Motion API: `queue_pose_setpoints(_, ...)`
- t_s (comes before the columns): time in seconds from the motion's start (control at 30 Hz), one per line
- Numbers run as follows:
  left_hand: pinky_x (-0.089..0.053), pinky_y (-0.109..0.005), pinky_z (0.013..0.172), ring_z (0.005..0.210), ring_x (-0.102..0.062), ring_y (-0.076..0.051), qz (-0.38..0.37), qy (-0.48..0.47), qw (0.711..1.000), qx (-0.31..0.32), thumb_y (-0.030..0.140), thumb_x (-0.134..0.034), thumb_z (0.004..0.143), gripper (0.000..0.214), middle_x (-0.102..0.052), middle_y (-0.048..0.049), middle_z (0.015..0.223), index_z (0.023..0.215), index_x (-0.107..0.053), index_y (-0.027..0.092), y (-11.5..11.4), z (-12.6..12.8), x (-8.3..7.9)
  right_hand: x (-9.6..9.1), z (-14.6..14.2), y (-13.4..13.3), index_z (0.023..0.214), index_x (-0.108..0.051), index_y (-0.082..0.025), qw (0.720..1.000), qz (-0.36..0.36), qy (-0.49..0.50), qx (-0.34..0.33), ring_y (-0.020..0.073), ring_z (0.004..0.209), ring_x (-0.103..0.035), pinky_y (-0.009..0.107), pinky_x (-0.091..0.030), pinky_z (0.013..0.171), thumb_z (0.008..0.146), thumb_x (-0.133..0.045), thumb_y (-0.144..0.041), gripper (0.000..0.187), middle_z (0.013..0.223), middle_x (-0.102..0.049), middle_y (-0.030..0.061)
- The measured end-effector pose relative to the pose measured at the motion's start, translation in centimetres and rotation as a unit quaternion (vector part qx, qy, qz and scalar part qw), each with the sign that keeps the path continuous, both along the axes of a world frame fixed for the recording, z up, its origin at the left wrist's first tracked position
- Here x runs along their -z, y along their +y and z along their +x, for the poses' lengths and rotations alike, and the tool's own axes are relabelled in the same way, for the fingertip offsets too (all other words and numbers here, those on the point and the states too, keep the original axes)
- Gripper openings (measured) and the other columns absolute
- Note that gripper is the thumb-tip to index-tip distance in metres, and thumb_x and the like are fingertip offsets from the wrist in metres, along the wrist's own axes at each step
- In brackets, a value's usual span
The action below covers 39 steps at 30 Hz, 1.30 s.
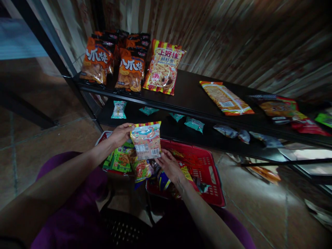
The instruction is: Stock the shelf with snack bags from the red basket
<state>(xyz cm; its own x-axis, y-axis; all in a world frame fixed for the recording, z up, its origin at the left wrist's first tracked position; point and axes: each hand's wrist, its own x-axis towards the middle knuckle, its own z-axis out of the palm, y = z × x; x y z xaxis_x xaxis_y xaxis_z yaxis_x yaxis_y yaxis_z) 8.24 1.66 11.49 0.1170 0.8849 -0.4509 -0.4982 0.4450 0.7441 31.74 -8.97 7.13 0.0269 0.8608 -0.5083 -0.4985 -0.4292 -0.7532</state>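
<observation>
My left hand [121, 134] grips the top left corner of a yellow and pink snack bag [146, 141] held upright over a red basket [207, 173]. At the bag's lower right corner my right hand [169, 165] touches it with fingers curled on the edge. Under the bag, more snack packets [121, 159] fill the basket, green and orange ones among them. On the black upper shelf [192, 93] stand orange bags [97, 60] and a matching yellow prawn cracker bag [163, 65].
A flat orange bag [225, 98] and red packets [287, 110] lie further right on the upper shelf. Small teal sachets [194, 123] sit along the lower shelf [166, 128]. Tiled floor [52, 135] spreads to the left. A striped wall backs the shelving.
</observation>
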Motion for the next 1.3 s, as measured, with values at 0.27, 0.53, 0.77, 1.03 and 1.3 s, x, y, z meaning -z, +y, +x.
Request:
queue_pose_setpoints(0.27,-0.043,-0.021,0.052,0.056,-0.052,-0.008,0.078,0.077,0.992,-0.063,0.021,-0.071,0.063,0.015,-0.056,0.0050,0.064,0.071,-0.059,0.018,0.1,0.0,0.6,-0.2,-0.9,-0.5,0.084,-0.068,-0.021,0.998,-0.020,-0.033,-0.056,0.0149,0.078,-0.067,0.032,-0.056,0.077,0.055,-0.084,-0.030,0.034,0.088,-0.073,0.0004)
queue_pose_setpoints(0.53,-0.040,-0.019,0.051,0.053,-0.048,-0.008,0.098,0.065,0.991,-0.056,0.025,-0.067,0.067,0.018,-0.048,0.0073,0.062,0.075,-0.051,0.020,-0.3,0.7,0.5,0.5,-1.1,-0.7,0.088,-0.068,-0.019,0.993,-0.006,-0.082,-0.090,0.0111,0.072,-0.065,0.022,-0.052,0.066,0.060,-0.081,-0.033,0.034,0.090,-0.072,0.0007)
queue_pose_setpoints(0.77,-0.038,-0.017,0.048,0.051,-0.047,-0.006,0.114,0.100,0.987,-0.042,0.029,-0.065,0.072,0.017,-0.046,0.0077,0.063,0.078,-0.050,0.021,-0.6,1.1,1.1,-0.8,-0.7,-0.2,0.096,-0.069,-0.023,0.986,0.029,-0.091,-0.136,0.0167,0.090,-0.067,0.029,-0.051,0.083,0.060,-0.080,-0.040,0.042,0.103,-0.072,0.0033)
queue_pose_setpoints(1.03,-0.036,-0.017,0.047,0.052,-0.045,-0.007,0.140,0.156,0.977,0.040,0.030,-0.064,0.071,0.014,-0.048,0.0065,0.062,0.076,-0.055,0.020,-2.3,2.4,2.5,-2.3,-0.8,1.7,0.091,-0.070,-0.025,0.990,0.078,-0.112,-0.043,0.0199,0.088,-0.068,0.034,-0.053,0.080,0.065,-0.074,-0.047,0.034,0.089,-0.074,0.0009)
queue_pose_setpoints(1.3,-0.036,-0.018,0.054,0.059,-0.045,-0.008,0.173,0.170,0.966,0.084,0.030,-0.064,0.072,0.013,-0.050,0.0054,0.065,0.075,-0.057,0.020,-2.5,3.1,2.8,-2.0,-0.4,2.2,0.072,-0.066,-0.022,0.993,0.069,-0.096,0.020,0.0136,0.067,-0.065,0.028,-0.053,0.069,0.060,-0.079,-0.041,0.026,0.072,-0.070,-0.0032)
